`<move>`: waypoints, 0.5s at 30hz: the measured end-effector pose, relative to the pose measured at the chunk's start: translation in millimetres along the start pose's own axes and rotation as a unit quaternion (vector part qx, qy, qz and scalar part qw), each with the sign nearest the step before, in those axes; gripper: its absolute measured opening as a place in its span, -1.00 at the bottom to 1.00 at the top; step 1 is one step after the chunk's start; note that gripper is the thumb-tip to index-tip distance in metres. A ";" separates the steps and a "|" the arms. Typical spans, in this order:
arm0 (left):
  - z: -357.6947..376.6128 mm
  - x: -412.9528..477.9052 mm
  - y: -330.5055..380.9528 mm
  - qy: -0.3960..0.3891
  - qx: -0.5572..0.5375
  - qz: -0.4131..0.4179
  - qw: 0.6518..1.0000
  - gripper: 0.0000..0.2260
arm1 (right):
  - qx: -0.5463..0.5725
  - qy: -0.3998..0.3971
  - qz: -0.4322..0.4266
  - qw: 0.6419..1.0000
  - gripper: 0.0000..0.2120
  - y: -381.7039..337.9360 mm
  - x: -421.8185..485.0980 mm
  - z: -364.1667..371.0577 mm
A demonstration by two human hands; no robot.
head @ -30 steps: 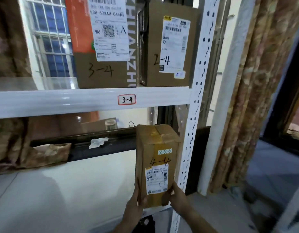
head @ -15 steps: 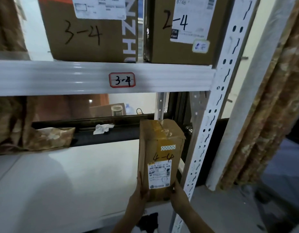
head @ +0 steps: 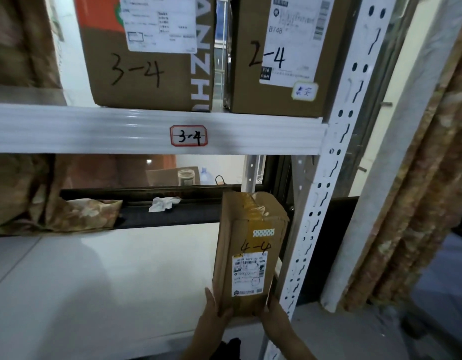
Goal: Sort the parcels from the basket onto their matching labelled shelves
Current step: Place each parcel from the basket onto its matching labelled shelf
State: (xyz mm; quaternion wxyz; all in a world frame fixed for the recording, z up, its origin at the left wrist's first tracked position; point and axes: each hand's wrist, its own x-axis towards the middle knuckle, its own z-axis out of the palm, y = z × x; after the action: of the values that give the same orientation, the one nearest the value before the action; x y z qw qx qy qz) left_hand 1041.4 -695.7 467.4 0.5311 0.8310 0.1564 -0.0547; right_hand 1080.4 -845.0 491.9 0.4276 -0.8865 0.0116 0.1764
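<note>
Fingers (head: 211,304) snug around 4-4 parcel (head: 250,229)

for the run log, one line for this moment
4-4 parcel: upright | left hand: holds base | right hand: holds base | place: lower shelf, under 3-4 label

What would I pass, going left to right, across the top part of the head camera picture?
Left patterned curtain → box marked 3-4 → box marked 2-4 → white perforated shelf upright → right patterned curtain.
</note>
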 end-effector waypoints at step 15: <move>-107.9 -119.9 22.3 0.113 0.014 -0.015 0.993 -0.33 | -0.169 -0.106 -0.154 0.968 -0.88 -102.2 -87.6 -0.7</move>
State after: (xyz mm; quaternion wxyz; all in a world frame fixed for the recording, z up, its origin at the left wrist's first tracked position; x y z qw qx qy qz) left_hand 927.1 -631.5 563.9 0.4974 0.8368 0.2270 0.0293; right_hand 1016.0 -792.0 597.7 0.2928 -0.9133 -0.1999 0.2004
